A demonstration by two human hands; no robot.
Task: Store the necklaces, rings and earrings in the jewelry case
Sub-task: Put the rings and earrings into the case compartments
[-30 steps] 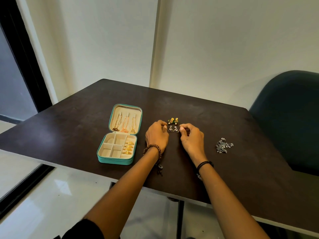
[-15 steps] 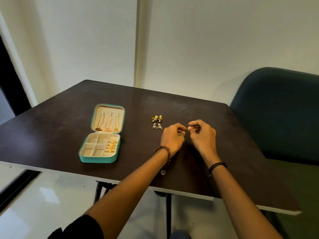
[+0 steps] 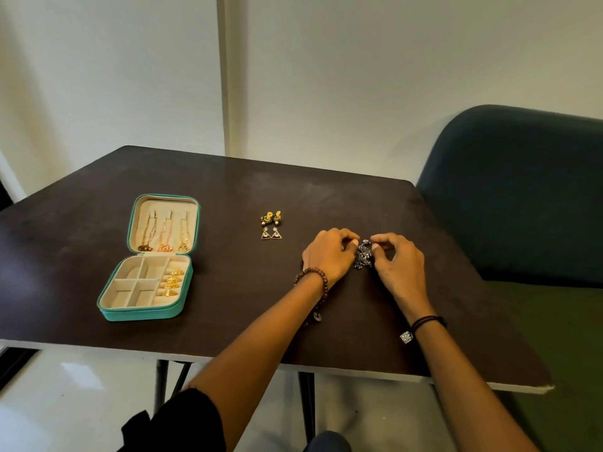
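A teal jewelry case [image 3: 140, 313] lies open at the left of the dark table [image 3: 228, 321]. Three gold necklaces [image 3: 163, 234] hang in its lid and three gold rings [image 3: 172, 282] sit in the right slots. A pair of yellow-green earrings [image 3: 271, 217] and a pair of triangular earrings [image 3: 271, 234] lie mid-table. A silver cluster of earrings [image 3: 363, 256] lies further right. My left hand [image 3: 329, 256] and my right hand [image 3: 398, 264] pinch it from either side with curled fingers.
A dark green chair [image 3: 518, 197] stands against the table's right edge. A white wall rises behind the table. The near table edge runs just below my forearms. Beaded and cord bracelets sit on my wrists.
Both hands have left the triangular earrings and moved right to the silver cluster, which they now pinch. The view has shifted right.
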